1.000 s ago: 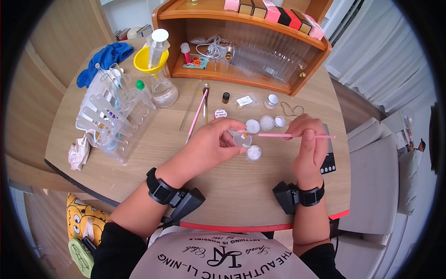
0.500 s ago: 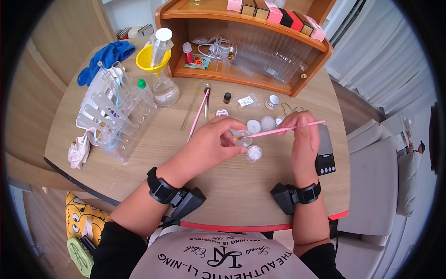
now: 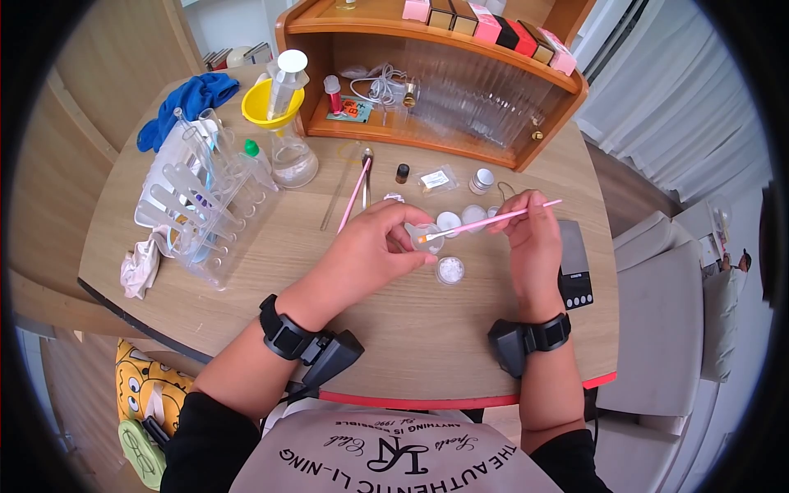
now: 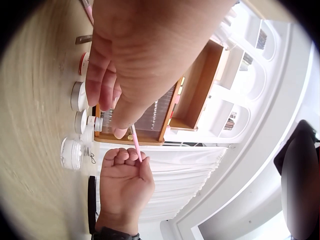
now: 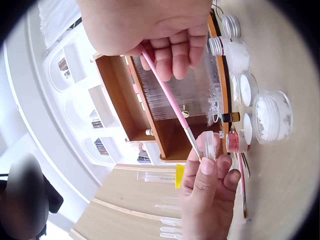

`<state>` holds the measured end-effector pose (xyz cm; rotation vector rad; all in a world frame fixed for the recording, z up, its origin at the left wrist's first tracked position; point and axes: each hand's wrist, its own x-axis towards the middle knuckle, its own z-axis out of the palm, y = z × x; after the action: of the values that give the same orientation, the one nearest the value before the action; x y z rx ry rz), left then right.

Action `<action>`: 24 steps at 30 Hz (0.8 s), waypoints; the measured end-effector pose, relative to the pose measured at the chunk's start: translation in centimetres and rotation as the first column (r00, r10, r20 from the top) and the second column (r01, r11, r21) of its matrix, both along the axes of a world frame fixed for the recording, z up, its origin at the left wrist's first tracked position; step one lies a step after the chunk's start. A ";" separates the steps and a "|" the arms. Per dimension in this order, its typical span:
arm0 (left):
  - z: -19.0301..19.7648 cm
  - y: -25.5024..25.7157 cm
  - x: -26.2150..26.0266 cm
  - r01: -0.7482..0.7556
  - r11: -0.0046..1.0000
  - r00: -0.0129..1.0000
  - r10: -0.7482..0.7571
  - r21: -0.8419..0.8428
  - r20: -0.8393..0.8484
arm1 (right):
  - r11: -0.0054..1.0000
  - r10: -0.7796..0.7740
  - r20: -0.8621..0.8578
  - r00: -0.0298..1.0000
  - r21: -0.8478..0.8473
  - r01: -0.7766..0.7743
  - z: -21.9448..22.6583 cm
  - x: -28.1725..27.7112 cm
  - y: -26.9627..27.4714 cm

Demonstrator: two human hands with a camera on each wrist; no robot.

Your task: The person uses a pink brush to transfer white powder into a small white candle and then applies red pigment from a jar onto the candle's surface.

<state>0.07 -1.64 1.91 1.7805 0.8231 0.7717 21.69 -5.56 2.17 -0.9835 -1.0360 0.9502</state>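
My left hand (image 3: 408,241) pinches a small clear jar (image 3: 428,238) between thumb and fingers, just above the table. My right hand (image 3: 515,220) grips a thin pink brush (image 3: 493,218) by its shaft. The handle slants up to the right and the orange tip sits at the jar's mouth. In the right wrist view the brush (image 5: 172,107) runs down from my right hand (image 5: 165,47) to the jar (image 5: 208,142) in my left hand (image 5: 210,172). An open jar of white powder (image 3: 449,269) stands on the table just below the held jar.
Small round jars (image 3: 473,216) stand behind the hands. A black scale (image 3: 574,264) lies to the right, and a second pink brush (image 3: 353,195) and tweezers (image 3: 365,174) to the left. Farther left are a test-tube rack (image 3: 197,205), a flask with a yellow funnel (image 3: 283,135) and a blue cloth (image 3: 187,100). A wooden shelf (image 3: 427,82) is at the back.
The brush has swung from level to slanting up to the right, its tip staying at the jar. Both hands have shifted slightly away from me, lifting the jar.
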 end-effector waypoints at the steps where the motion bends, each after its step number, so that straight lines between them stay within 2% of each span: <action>1: 0.1 0.0 0.0 0.006 1.000 1.000 -0.007 -0.015 -0.025 | 1.000 -0.002 -0.027 1.000 0.010 0.003 0.0 0.1 0.0; 5: -0.3 0.0 0.0 0.016 0.999 1.000 -0.015 0.039 -0.027 | 0.997 -0.035 -0.034 0.999 0.066 0.037 0.1 1.1 0.1; 7: -0.4 -0.1 -0.1 0.059 0.991 0.991 -0.043 0.119 -0.128 | 0.980 -0.181 -0.018 0.983 0.082 0.182 0.2 1.6 0.3; 10: -0.6 0.0 -0.2 0.103 0.983 0.977 -0.071 0.154 -0.203 | 0.965 -0.254 0.029 0.967 0.075 0.252 0.2 2.3 0.4; 17: -0.8 0.1 -0.3 0.131 0.973 0.960 -0.078 0.188 -0.268 | 0.954 -0.300 0.147 0.942 0.019 0.301 0.1 2.2 0.4; 19: -1.0 0.1 -0.3 0.155 0.968 0.961 -0.101 0.197 -0.257 | 0.941 -0.336 0.256 0.907 0.045 0.336 0.2 1.8 0.3; 24: -0.7 -0.1 -0.4 0.185 0.962 0.947 -0.120 0.201 -0.296 | 0.953 -0.303 0.302 0.904 0.077 0.294 0.0 1.6 0.4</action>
<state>-0.32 -1.73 1.25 2.1675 0.7922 0.5315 23.34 -5.19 2.14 -1.2537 -1.1153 0.5341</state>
